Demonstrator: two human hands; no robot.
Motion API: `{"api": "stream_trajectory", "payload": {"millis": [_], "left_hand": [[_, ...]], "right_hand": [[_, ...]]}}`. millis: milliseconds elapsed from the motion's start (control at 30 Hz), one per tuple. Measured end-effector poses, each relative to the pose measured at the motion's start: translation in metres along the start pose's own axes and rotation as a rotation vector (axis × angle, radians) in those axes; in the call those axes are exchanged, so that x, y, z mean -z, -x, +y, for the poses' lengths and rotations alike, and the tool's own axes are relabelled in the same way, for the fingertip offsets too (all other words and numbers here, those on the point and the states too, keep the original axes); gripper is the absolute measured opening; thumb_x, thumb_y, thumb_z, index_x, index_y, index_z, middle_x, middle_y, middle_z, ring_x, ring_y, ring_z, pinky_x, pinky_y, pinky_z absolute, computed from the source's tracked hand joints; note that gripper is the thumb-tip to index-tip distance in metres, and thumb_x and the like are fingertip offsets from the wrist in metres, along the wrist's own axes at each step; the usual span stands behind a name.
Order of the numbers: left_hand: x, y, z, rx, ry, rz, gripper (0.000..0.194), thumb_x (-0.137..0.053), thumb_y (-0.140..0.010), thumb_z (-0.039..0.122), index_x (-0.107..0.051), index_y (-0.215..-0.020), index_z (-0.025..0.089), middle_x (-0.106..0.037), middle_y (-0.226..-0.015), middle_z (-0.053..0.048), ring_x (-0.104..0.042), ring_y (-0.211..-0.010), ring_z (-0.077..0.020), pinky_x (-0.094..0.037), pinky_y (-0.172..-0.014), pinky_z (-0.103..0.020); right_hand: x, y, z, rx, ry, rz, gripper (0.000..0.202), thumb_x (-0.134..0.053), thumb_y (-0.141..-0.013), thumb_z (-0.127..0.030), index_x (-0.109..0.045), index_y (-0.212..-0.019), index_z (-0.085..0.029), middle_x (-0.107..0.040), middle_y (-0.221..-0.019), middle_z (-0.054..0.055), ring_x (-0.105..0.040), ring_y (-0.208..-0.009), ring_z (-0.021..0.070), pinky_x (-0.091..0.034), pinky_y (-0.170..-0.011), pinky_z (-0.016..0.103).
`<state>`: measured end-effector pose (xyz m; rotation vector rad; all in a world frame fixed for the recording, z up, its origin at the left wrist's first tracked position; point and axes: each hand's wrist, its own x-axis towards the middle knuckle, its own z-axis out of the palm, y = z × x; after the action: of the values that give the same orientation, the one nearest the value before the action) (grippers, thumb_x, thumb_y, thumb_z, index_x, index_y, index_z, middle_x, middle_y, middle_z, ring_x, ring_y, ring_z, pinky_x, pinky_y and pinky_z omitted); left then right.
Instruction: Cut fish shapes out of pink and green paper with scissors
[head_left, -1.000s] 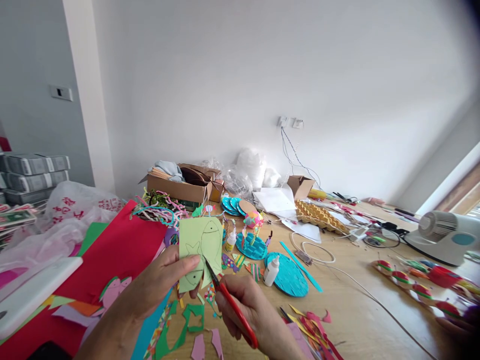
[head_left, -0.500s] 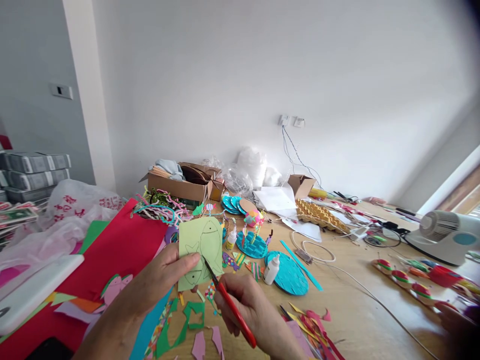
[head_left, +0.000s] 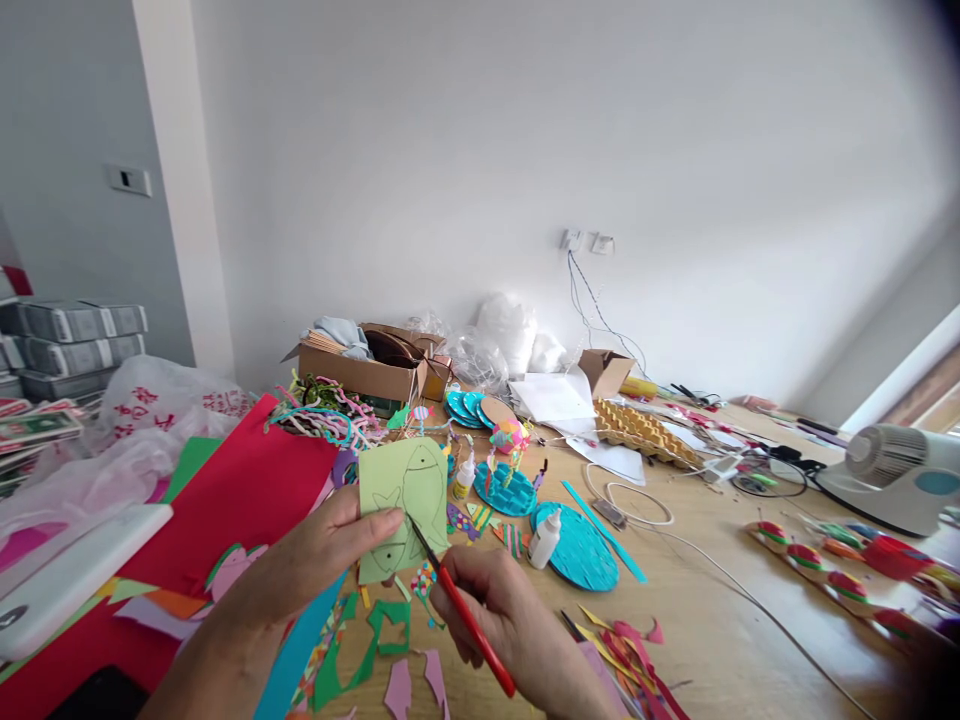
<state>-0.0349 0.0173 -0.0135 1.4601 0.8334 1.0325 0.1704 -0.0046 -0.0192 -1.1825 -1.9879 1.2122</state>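
Here, right hand point(head_left: 501, 602) tight around scissors point(head_left: 477, 632)

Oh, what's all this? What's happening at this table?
Someone is working on paper fish. The left hand holds a pale green sheet with two fish drawn on it. The right hand holds red-handled scissors, with the blades at the sheet, between the drawings. Neither fish is cut free yet. Green paper scraps lie on the table below.
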Motion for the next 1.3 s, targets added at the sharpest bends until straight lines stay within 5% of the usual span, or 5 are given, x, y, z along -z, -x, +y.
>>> {"api": "stream_trajectory", "payload": {"millis": [233, 1300], "left_hand": [[0.0047, 0.0007, 0.0001, 0.004, -0.053, -0.006, 0.038, -0.059, -0.09, 0.039, -0.069, -0.123, 0.024, -0.073, -0.122, -0.004, -0.06, -0.118, -0.0272, -0.047, -0.101, -0.034], [0.0041, 0.0027, 0.0012, 0.056, 0.034, -0.033, 0.033, -0.062, -0.087, 0.036, -0.073, -0.115, 0.023, -0.078, -0.105, -0.004, -0.066, -0.108, -0.0288, -0.054, -0.089, -0.034]], "right_hand": [[-0.0005, 0.0005, 0.0015, 0.012, -0.014, 0.01, 0.03, -0.051, -0.088, -0.027, -0.04, -0.061, -0.02, -0.036, -0.052, -0.007, -0.031, -0.046, 0.0068, -0.021, -0.042, 0.019], [0.0011, -0.0012, 0.0005, -0.009, -0.021, -0.035, 0.026, -0.049, -0.085, -0.024, -0.042, -0.061, -0.02, -0.046, -0.049, -0.006, -0.041, -0.044, 0.0075, -0.027, -0.042, 0.019]]}}
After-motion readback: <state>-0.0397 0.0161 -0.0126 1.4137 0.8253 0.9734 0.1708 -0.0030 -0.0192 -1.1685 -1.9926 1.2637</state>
